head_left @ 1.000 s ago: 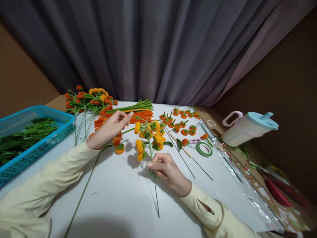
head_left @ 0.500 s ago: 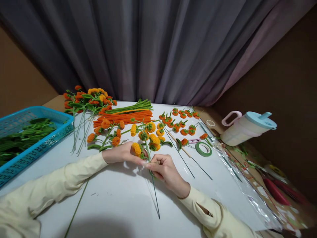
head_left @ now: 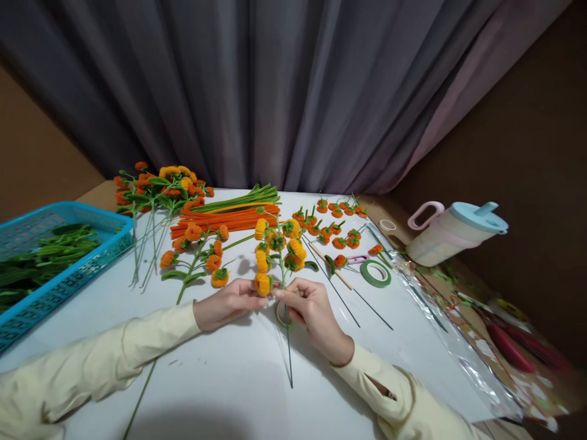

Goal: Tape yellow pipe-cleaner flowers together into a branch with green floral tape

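In the head view, a spray of fuzzy yellow pipe-cleaner flowers (head_left: pixel 297 249) stands upright before me, its thin dark wire stem pointing down. My right hand (head_left: pixel 316 315) pinches this stem just under the blooms. My left hand (head_left: pixel 232 304) is closed at the lowest yellow bloom (head_left: pixel 262 284), thumb and fingers at its base; the exact hold is partly hidden behind the bloom. Below the fingertips a roll of green tape (head_left: pixel 281 315) shows beside the stem, partly covered by my right hand. An orange flower spray (head_left: pixel 190 269) with green leaves lies left of my hands.
A blue basket (head_left: pixel 119 235) of green leaves stands left. Behind lie finished flowers (head_left: pixel 169 183) and orange pipe cleaners (head_left: pixel 229 220). Small orange flower heads (head_left: pixel 339 242), another green tape roll (head_left: pixel 376 273), wires and a stick (head_left: pixel 330 266) lie right. A tumbler (head_left: pixel 454 235) and red-handled pliers (head_left: pixel 509 348) are farther right.
The yellow spray has turned more upright and shifted slightly right. My left hand has moved back a little left from the stem, and the tape roll below now shows.
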Tool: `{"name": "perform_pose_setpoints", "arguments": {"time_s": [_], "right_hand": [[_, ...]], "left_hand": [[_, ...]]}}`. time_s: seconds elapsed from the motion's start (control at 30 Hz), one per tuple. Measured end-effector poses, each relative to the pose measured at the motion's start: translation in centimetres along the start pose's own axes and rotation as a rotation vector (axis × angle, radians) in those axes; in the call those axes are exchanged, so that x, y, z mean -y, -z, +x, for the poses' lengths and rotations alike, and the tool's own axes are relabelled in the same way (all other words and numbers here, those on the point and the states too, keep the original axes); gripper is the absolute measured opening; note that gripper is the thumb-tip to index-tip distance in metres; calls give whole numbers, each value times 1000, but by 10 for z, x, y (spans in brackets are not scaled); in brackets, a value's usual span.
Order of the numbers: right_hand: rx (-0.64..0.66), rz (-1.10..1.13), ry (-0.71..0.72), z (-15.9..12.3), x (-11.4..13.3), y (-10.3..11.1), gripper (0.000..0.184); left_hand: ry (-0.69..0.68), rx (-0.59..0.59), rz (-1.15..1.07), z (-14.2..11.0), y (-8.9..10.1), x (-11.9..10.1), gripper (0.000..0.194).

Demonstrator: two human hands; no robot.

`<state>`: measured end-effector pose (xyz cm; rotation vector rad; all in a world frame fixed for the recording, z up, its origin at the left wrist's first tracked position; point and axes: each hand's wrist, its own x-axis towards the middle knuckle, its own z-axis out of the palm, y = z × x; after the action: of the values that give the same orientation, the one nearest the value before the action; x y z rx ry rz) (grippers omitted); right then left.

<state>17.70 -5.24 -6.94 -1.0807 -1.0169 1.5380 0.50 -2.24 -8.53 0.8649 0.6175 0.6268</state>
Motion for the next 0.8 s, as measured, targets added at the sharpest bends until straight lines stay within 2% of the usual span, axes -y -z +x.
{"name": "perform_pose_setpoints", "arguments": {"time_s": [0.27,0.4,0.63,0.8], "right_hand": [[-53,-80,96,-5,-5,-7,28],[-76,-162,147,-2,-14,-6,24],[-95,-366,177,-1,-19,-8,30],[9,-299,96,2,-18,-7,32]], "left_hand": [[-150,-195,-134,4,-36,20,15],[-120,-274,-168,8,-45,18,19],[-114,-321,-133,8,-36,12,10],[-106,-328,-109,8,-25,11,10]]}}
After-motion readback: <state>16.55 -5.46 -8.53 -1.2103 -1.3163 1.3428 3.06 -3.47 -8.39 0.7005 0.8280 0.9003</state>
